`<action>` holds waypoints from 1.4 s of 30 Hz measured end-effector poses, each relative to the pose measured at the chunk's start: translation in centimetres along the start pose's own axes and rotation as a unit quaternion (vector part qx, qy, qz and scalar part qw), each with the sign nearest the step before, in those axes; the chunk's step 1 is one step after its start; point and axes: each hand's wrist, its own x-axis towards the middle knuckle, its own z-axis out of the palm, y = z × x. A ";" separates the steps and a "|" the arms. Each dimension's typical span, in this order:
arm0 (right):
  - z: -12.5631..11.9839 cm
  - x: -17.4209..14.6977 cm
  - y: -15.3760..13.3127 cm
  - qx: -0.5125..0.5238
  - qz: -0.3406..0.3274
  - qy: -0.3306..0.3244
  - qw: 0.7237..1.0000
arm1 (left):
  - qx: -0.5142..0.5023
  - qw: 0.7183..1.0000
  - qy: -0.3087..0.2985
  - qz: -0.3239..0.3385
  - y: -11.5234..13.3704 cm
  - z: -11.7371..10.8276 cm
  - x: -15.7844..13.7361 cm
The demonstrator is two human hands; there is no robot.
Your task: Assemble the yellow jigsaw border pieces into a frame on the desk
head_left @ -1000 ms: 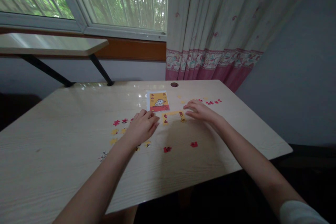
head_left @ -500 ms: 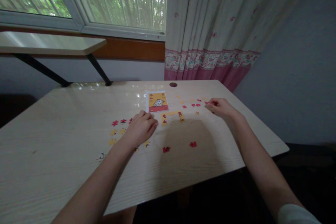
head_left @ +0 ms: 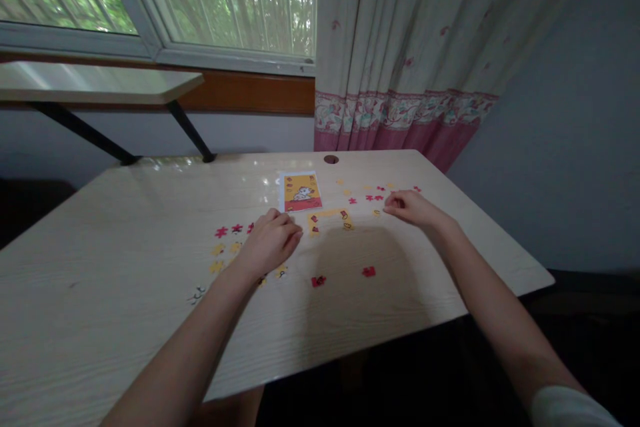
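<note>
My left hand (head_left: 273,237) rests on the table, fingers curled and closed, left of a partly joined yellow puzzle section (head_left: 330,215). Whatever lies under those fingers is hidden. My right hand (head_left: 413,207) is pinched closed just right of a yellow puzzle piece (head_left: 377,212); anything between its fingertips is too small to make out. Behind it lie red pieces (head_left: 374,198) and another red piece (head_left: 417,189). A picture card (head_left: 303,192) with a white animal on yellow and red stands beyond the section. Nearer me are two red pieces (head_left: 319,281) (head_left: 369,271).
Left of my left arm, red pieces (head_left: 221,232), yellow pieces (head_left: 217,267) and a white piece (head_left: 197,294) lie on the wooden table (head_left: 125,267). A raised shelf (head_left: 100,83) stands at the back left. A curtain (head_left: 400,67) hangs behind the table.
My right hand has moved slightly left and towards me. The red piece at its fingertips no longer shows, and a red piece behind the hand is now visible. My left hand stays put.
</note>
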 end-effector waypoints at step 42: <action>4.2 1.3 -6.2 0.368 0.003 0.035 0.929 | -0.064 0.995 0.060 -0.046 1.2 -0.1 0.3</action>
